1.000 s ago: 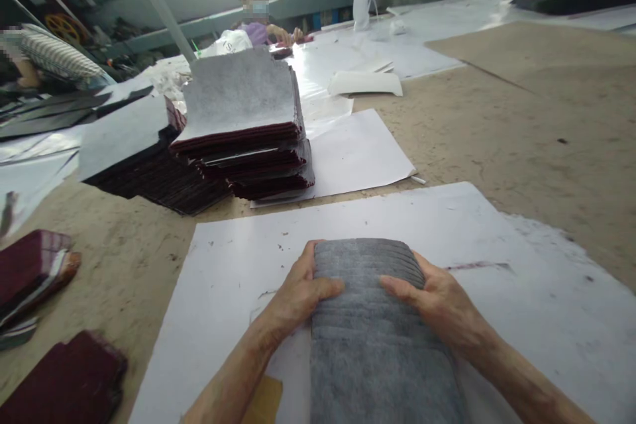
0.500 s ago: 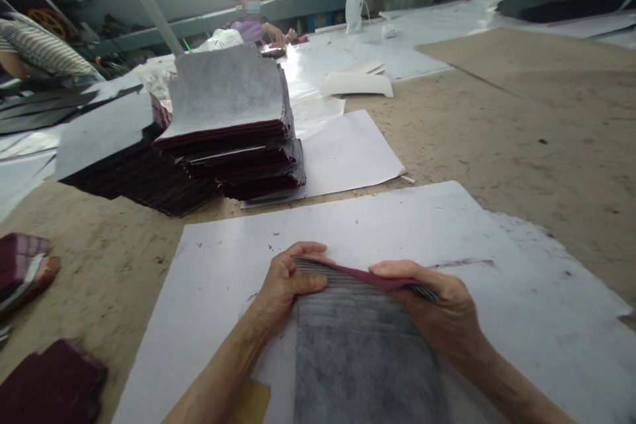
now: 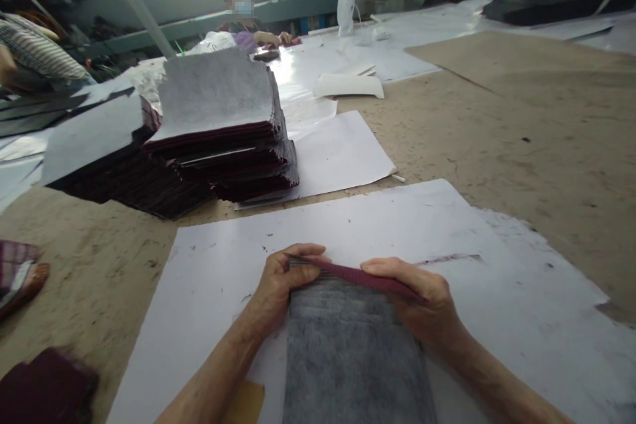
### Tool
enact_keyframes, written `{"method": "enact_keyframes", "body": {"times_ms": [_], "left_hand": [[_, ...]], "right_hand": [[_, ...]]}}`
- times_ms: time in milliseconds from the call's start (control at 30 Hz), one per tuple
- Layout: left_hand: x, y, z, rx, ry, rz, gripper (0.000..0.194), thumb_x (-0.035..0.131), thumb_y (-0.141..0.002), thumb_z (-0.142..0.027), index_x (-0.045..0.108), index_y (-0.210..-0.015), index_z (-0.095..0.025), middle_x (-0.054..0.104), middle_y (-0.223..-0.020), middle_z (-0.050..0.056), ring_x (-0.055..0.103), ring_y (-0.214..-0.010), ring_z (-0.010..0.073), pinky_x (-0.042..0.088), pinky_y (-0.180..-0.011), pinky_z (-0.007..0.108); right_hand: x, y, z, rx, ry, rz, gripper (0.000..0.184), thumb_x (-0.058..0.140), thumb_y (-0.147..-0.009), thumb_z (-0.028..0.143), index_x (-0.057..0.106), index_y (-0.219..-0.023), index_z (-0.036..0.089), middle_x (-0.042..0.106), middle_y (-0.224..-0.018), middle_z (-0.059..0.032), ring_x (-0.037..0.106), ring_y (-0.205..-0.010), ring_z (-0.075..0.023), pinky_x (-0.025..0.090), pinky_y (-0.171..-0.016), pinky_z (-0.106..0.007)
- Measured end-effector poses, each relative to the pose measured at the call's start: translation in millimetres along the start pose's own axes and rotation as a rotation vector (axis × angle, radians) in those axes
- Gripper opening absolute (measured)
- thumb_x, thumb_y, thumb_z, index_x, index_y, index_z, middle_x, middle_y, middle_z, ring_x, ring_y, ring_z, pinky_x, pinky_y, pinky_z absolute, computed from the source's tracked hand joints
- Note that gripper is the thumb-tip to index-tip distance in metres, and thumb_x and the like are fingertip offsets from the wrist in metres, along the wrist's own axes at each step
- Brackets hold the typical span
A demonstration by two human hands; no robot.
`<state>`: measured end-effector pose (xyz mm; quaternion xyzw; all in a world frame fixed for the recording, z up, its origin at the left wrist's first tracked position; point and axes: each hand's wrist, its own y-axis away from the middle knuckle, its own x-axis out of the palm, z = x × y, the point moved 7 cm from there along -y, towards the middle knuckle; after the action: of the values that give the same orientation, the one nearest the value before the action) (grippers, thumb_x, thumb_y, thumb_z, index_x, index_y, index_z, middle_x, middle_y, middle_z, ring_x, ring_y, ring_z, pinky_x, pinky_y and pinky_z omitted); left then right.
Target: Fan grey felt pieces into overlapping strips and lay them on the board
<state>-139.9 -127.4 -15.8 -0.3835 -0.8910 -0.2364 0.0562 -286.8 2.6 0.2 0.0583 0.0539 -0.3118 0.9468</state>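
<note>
A stack of fabric pieces (image 3: pixel 352 351), grey on its upper face and maroon along its far edge, lies on white paper (image 3: pixel 223 252) in front of me. My left hand (image 3: pixel 288 278) grips the far left corner, thumb on the grey face and fingers behind. At the far right corner, my right hand (image 3: pixel 422 291) pinches the bent edge, with some of its fingers hidden under the stack. The layers are fanned in thin steps between both hands. Beside my left forearm, a yellow piece (image 3: pixel 248 404) is partly covered.
Tall piles of grey-faced maroon fabric pieces (image 3: pixel 223 139) stand beyond the paper at left. Maroon pieces (image 3: pixel 47 384) and a brown-edged item (image 3: pixel 24 285) lie at the left edge. Two other people are across the table, one working at the far side (image 3: pixel 243 13).
The right hand has rolled the far edge slightly, so more of the maroon side shows. The left hand keeps its grip. The whole view has shifted a little.
</note>
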Motion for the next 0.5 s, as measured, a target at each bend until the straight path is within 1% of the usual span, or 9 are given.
{"method": "enact_keyframes", "body": {"times_ms": [67, 100, 200, 233, 267, 300, 367, 433, 500], "left_hand": [[0.1, -3.7, 0.7, -0.055, 0.022, -0.016, 0.033, 0.077, -0.058, -0.024, 0.068, -0.088, -0.012, 0.069, -0.074, 0.005, 0.061, -0.062, 0.0152, 0.048, -0.06, 0.026], [-0.2, -4.9, 0.8, -0.073, 0.017, -0.037, 0.029, 0.077, -0.057, -0.024, 0.068, -0.082, -0.011, 0.068, -0.07, 0.004, 0.06, -0.058, 0.0153, 0.048, -0.057, 0.027], [-0.2, -2.1, -3.2, -0.068, -0.014, -0.083, 0.021, 0.076, -0.059, -0.025, 0.068, -0.072, -0.012, 0.067, -0.064, 0.003, 0.059, -0.055, 0.0153, 0.047, -0.053, 0.027], [0.3, 1.0, -6.9, -0.031, -0.046, -0.08, 0.02, 0.076, -0.059, -0.024, 0.069, -0.073, -0.013, 0.067, -0.066, 0.002, 0.06, -0.058, 0.0154, 0.048, -0.056, 0.027], [0.6, 4.6, -11.9, 0.025, -0.091, -0.072, 0.019, 0.076, -0.06, -0.023, 0.07, -0.076, -0.014, 0.069, -0.07, 0.002, 0.061, -0.062, 0.0155, 0.048, -0.06, 0.026], [0.7, 8.4, -16.6, 0.084, -0.142, -0.061, 0.019, 0.076, -0.061, -0.022, 0.072, -0.078, -0.015, 0.07, -0.074, 0.002, 0.061, -0.068, 0.0157, 0.048, -0.066, 0.026], [-1.0, 13.1, -20.3, 0.141, -0.202, -0.044, 0.02, 0.076, -0.061, -0.019, 0.073, -0.081, -0.017, 0.071, -0.08, 0.002, 0.062, -0.076, 0.0155, 0.047, -0.072, 0.023], [-4.4, 10.6, -14.0, 0.075, -0.12, -0.029, 0.024, 0.075, -0.062, -0.02, 0.072, -0.086, -0.017, 0.071, -0.08, 0.002, 0.062, -0.074, 0.0148, 0.047, -0.07, 0.024], [-5.4, 3.0, -5.9, -0.022, -0.023, -0.009, 0.027, 0.074, -0.064, -0.025, 0.07, -0.089, -0.016, 0.07, -0.078, 0.003, 0.062, -0.068, 0.0148, 0.048, -0.065, 0.026]], "right_hand": [[-0.7, -1.5, 5.2, -0.048, 0.086, -0.017, 0.021, 0.072, -0.063, 0.036, 0.071, -0.079, 0.022, 0.071, -0.085, -0.0033, 0.064, -0.081, -0.0212, 0.051, -0.08, -0.035], [-0.3, -3.9, 5.3, -0.007, 0.098, -0.001, 0.025, 0.071, -0.063, 0.037, 0.07, -0.082, 0.021, 0.071, -0.083, -0.0034, 0.064, -0.079, -0.021, 0.052, -0.076, -0.034], [7.9, -7.0, -3.2, 0.298, -0.119, 0.146, 0.039, 0.07, -0.065, 0.04, 0.067, -0.094, 0.015, 0.07, -0.083, -0.006, 0.065, -0.075, -0.0221, 0.054, -0.069, -0.035], [12.2, -5.4, -3.9, 0.37, -0.222, 0.201, 0.04, 0.07, -0.065, 0.039, 0.067, -0.096, 0.014, 0.07, -0.084, -0.007, 0.066, -0.076, -0.0231, 0.054, -0.07, -0.036], [14.5, -4.2, -2.8, 0.39, -0.287, 0.228, 0.038, 0.07, -0.064, 0.038, 0.068, -0.094, 0.014, 0.07, -0.084, -0.007, 0.066, -0.077, -0.0237, 0.054, -0.072, -0.037], [13.9, -4.1, -0.9, 0.36, -0.289, 0.221, 0.033, 0.071, -0.063, 0.036, 0.069, -0.089, 0.016, 0.07, -0.081, -0.0059, 0.066, -0.076, -0.0236, 0.054, -0.072, -0.037], [7.3, -6.1, 4.4, 0.2, -0.144, 0.129, 0.022, 0.072, -0.06, 0.033, 0.071, -0.077, 0.021, 0.07, -0.075, -0.0021, 0.065, -0.073, -0.0221, 0.053, -0.072, -0.036], [2.4, -9.3, 7.4, 0.078, 0.023, 0.031, 0.015, 0.071, -0.059, 0.033, 0.071, -0.071, 0.023, 0.069, -0.072, 0.0002, 0.063, -0.071, -0.0204, 0.052, -0.071, -0.033], [3.9, -16.2, 4.9, 0.083, 0.085, 0.019, 0.017, 0.07, -0.061, 0.034, 0.071, -0.073, 0.022, 0.069, -0.072, 0.0001, 0.063, -0.069, -0.0196, 0.052, -0.068, -0.032]]}}
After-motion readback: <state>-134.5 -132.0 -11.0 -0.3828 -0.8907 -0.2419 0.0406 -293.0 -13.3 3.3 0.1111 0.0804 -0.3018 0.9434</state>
